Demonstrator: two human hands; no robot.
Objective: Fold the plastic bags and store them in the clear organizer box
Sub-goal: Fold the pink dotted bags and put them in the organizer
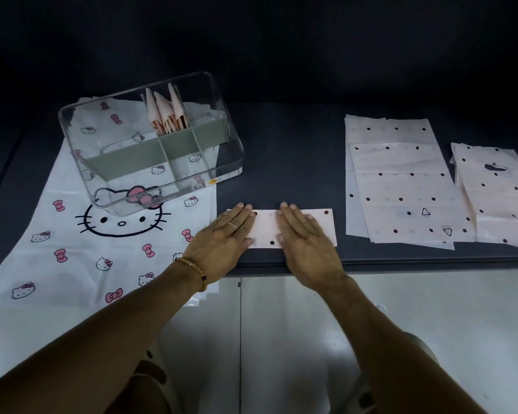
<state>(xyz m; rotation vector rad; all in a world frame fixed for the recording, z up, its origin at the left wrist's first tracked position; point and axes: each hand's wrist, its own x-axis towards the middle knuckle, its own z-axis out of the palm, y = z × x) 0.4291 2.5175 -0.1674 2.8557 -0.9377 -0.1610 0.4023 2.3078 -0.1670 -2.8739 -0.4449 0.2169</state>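
On the dark desk [287, 162], from the left: a clear organizer box [150, 138] holding folded bags [166, 110] sits on Hello Kitty bags [72, 228]; left hand [222, 239] and right hand [304, 237], fingers flat and apart, press a folded polka-dot bag strip [268, 227]; unfolded polka-dot bags [401, 189] lie rightward

left hand [222, 237] and right hand [307, 239] hide folded bag strip's [266, 227] middle; rightmost dotted bag [497, 198] cropped by frame edge.

organizer box [150, 138] left | folded strip [293, 228] centre | flat bags [401, 186] right
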